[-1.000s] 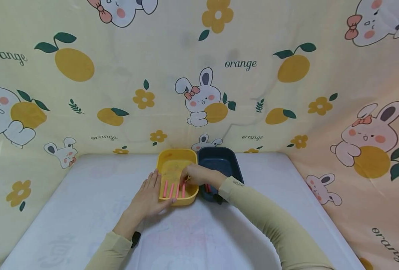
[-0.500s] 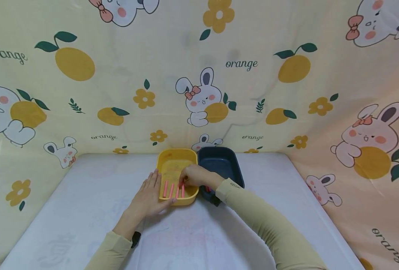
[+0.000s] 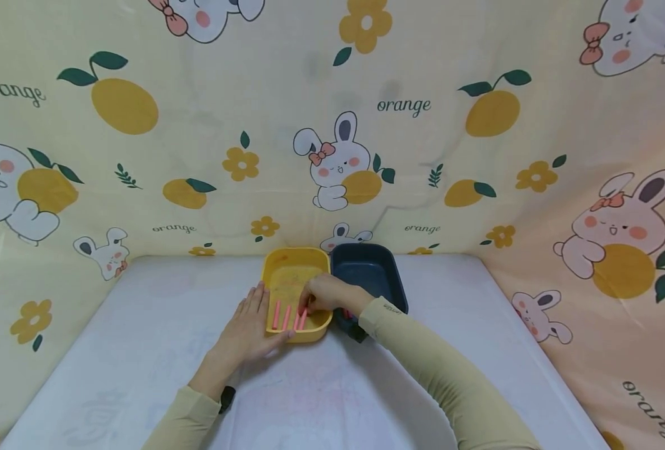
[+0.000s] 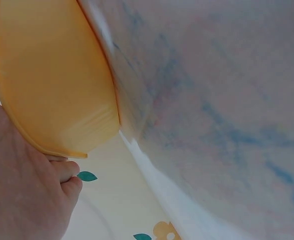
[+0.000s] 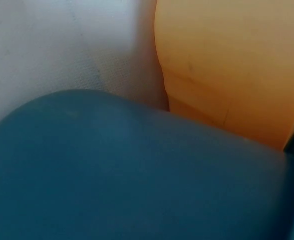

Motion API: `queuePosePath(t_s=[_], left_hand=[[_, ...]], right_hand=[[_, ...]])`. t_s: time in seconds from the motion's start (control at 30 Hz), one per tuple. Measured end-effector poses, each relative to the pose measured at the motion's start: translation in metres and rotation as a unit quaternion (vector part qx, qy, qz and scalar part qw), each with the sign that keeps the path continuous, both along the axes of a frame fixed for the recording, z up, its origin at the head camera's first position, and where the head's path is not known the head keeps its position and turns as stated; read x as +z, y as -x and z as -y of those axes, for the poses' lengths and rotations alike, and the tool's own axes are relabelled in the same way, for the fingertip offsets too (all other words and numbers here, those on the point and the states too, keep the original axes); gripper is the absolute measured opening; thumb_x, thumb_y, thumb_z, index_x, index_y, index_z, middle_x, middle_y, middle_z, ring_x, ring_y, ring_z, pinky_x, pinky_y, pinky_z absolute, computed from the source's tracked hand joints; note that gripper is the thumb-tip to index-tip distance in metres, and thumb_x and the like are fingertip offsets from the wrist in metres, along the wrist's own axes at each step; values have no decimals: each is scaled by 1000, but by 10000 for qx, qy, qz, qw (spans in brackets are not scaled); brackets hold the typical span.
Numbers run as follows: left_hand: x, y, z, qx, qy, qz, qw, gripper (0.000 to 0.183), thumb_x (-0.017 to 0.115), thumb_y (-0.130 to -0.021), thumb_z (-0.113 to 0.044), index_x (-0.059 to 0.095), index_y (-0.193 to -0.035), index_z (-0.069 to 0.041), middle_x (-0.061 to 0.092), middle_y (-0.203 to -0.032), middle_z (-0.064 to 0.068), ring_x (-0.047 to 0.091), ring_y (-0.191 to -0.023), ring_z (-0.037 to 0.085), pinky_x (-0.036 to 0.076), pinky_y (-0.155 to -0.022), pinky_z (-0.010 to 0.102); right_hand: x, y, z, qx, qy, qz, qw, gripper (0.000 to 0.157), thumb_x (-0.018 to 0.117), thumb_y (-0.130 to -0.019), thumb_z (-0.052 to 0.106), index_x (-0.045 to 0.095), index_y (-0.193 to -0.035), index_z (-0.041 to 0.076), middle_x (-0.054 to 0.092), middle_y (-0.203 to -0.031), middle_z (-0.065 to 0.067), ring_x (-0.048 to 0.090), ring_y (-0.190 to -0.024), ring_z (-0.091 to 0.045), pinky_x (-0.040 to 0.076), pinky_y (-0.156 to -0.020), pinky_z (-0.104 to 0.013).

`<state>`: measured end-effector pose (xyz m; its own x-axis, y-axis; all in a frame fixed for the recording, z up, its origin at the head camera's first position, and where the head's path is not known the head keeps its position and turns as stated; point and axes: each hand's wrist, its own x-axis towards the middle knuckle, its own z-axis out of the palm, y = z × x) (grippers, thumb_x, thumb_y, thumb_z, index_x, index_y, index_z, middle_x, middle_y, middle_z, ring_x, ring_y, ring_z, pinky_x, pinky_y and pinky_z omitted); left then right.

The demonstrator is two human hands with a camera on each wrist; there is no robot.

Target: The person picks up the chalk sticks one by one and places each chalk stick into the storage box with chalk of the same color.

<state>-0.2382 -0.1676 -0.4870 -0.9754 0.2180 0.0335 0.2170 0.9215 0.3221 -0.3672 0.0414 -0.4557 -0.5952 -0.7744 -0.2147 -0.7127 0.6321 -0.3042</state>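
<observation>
A yellow tray (image 3: 305, 336) at the table's far middle holds several slim pink sticks (image 3: 285, 317), lined up side by side toward its front. My left hand (image 3: 247, 330) lies along the tray's left side with straight fingers, its thumb at the front rim. In the left wrist view that hand (image 4: 26, 185) touches the tray's outer wall (image 4: 51, 75). My right hand (image 3: 325, 292) reaches into the tray from the right and pinches the upper end of the rightmost pink stick (image 3: 303, 320), which leans slightly. Its fingertips are partly hidden behind the hand.
Right against the yellow tray stands a dark blue tray (image 3: 369, 273), with a reddish stick (image 3: 347, 314) inside, partly covered by my right wrist. The blue wall (image 5: 136, 170) fills most of the right wrist view. A printed cloth (image 3: 242, 112) hangs behind the table.
The rightmost pink stick has tilted, its lower end moving left toward its neighbour. My right forearm has shifted a little left; my left hand stays where it was.
</observation>
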Motion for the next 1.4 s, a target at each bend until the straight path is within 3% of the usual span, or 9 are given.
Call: queuePosePath(t_s=[0.37,0.67,0.9,1.1,1.4], left_hand=[[2,0,-1,9,-43,35,10000,120,49,-92,-81,13,-162,9,3,-172,26,8,-159,43,16,-128,56],[1,-1,0,-14,-13,70,10000,122,47,-90,-84,13,-162,10,3,-172,26,8,-159,44,16,-128,57],[-1,5,4,-41,71,65,9999,119,50,-92,-80,12,-162,9,1,-172,26,7,-159,44,15,-128,56],[-1,11,9,-31,71,34,10000,117,51,-93,-78,13,-162,9,2,-172,26,7,-159,44,14,-128,56],[1,15,16,-53,236,-324,9992,116,54,-92,-77,18,-161,10,11,-171,26,13,-158,45,17,-127,58]], right_hand=[[-1,-1,0,-86,-8,-6,10000,14,77,-95,12,83,-92,24,75,-90,10,59,-84,-9,51,-80,-22],[-2,-2,-1,-112,154,149,9997,5,79,-94,21,83,-93,23,70,-84,14,59,-80,-8,52,-74,-19],[0,0,0,81,377,210,9990,5,80,-94,20,84,-95,20,71,-85,12,61,-80,-9,53,-72,-18],[7,2,-2,148,520,24,9985,9,77,-96,17,83,-102,19,74,-97,11,62,-88,-9,54,-81,-20],[28,-14,-22,-455,1154,-64,9923,27,70,-102,26,76,-126,15,73,-126,1,65,-115,-19,54,-103,-34]])
